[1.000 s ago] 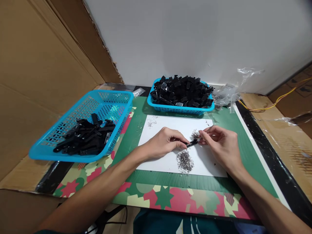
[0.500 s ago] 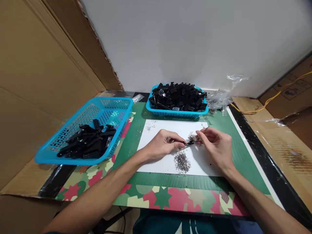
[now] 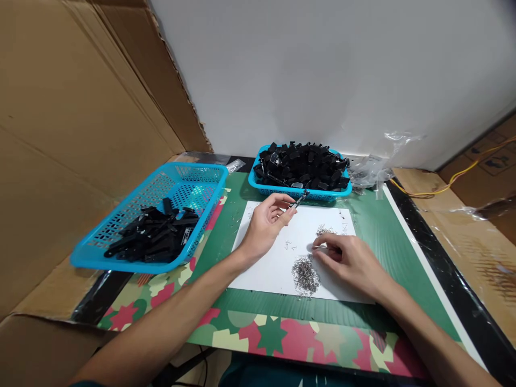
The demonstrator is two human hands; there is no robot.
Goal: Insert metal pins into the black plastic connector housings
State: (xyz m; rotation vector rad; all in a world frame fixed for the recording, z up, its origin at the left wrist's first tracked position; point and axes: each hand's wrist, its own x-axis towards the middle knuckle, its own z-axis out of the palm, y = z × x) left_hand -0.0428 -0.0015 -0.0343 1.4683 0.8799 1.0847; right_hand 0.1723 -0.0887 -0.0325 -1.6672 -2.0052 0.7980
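Observation:
In my left hand (image 3: 266, 223) a slim black plastic part (image 3: 299, 200) is pinched between thumb and fingertips. It tilts up, its far end in front of the back basket. My right hand (image 3: 346, 260) is closed over the white sheet (image 3: 270, 269), thumb and forefinger around a thin, pale metal rod (image 3: 320, 246) whose tip points left; most of it is hidden by the fingers. Just below that tip lies a heap of tiny metal springs (image 3: 305, 276). A smaller heap of them (image 3: 325, 230) sits behind my right hand.
A blue basket (image 3: 116, 266) on the left holds black plastic parts (image 3: 157, 236). Another blue basket (image 3: 298, 193) at the back is piled with black pieces (image 3: 302, 166). Clear plastic bags (image 3: 368, 171) and a yellow cable (image 3: 439, 191) lie at the right. Cardboard (image 3: 72, 107) stands at the left.
My hands have moved apart. The left has lifted the black part up towards the back basket; the right has come down and slightly nearer the big spring heap. The view has shifted slightly.

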